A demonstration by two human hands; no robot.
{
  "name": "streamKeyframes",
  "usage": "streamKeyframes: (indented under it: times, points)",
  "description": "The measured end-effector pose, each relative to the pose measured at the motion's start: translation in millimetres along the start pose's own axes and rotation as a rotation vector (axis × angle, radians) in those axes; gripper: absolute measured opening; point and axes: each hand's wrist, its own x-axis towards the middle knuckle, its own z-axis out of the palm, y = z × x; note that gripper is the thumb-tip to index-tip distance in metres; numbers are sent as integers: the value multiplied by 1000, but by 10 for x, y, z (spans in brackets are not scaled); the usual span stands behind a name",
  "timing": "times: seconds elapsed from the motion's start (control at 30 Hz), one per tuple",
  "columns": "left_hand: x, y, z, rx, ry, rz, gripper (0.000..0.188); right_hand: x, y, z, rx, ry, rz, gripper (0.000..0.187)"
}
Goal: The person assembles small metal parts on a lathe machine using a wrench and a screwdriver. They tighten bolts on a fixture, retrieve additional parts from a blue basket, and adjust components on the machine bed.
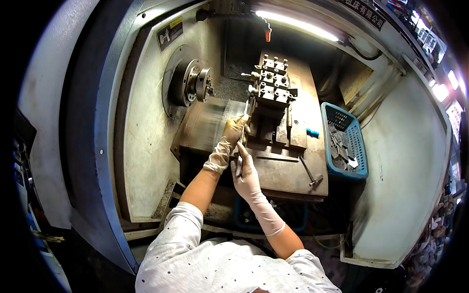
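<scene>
Both my hands wear pale thin gloves and meet in front of the tool block, to the left of its slide. My left hand (233,130) is closed with its fingers round the upper part of a slim grey metal tool (239,166). Just below it, my right hand (247,177) is closed on the lower end of the same tool, whose exact kind I cannot make out. The metal tool block (273,90), set with several bolts, stands just beyond my fingers. Farther left, the round chuck (193,83) sticks out from the machine wall and holds a small piece.
A blue plastic basket (361,155) with metal pieces stands at the right. A T-shaped wrench (311,174) and a thin dark bar (277,158) lie on the metal bed (278,180). Small blue pieces (312,133) lie near the basket. An orange-handled valve (267,34) hangs below the lamp.
</scene>
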Motion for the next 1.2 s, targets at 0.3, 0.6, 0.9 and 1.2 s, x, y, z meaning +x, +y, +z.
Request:
streamKeyframes:
  times: [0.3,0.6,0.9,1.2]
  points:
    - [-29,36,101,18,97,-72,26,-29,-183,-251,634,-71,394,74]
    - [-85,-2,-44,-19,-81,-87,46,161,-133,-242,603,-145,628,51]
    - [-754,-375,-66,-513,-319,-139,50,217,112,-301,930,-71,784,34]
    - [-639,-315,-17,-614,-295,-285,36,332,-82,-237,908,-54,959,39]
